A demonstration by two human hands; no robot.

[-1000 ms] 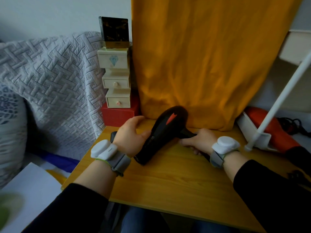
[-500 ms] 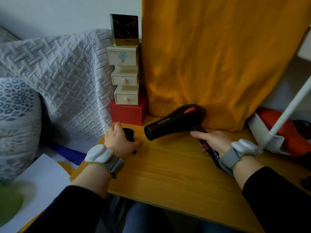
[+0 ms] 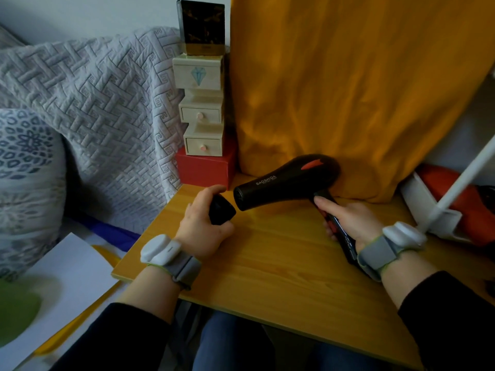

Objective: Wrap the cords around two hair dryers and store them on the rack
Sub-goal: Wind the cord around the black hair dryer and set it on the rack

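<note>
Two hair dryers. Black hair dryer [image 3: 284,183]: held over wooden table [image 3: 281,271], barrel pointing left; right hand [image 3: 345,220] wrapped round handle. Left hand [image 3: 203,228]: fingers curled round black nozzle [image 3: 221,212], just beside barrel mouth. Red hair dryer [image 3: 434,179]: lying against white rack [image 3: 439,220], far right.

- Black long sleeves worn: left sleeve [image 3: 112,336], right sleeve [image 3: 450,317].
- Grey strap with a white rounded module, green-edged, fitted at each wrist: left band [image 3: 171,257], right band [image 3: 388,245].
- Blue trousers [image 3: 230,344] worn.
- Left grip [image 3: 201,228] and right grip [image 3: 348,220] left bare.
</note>
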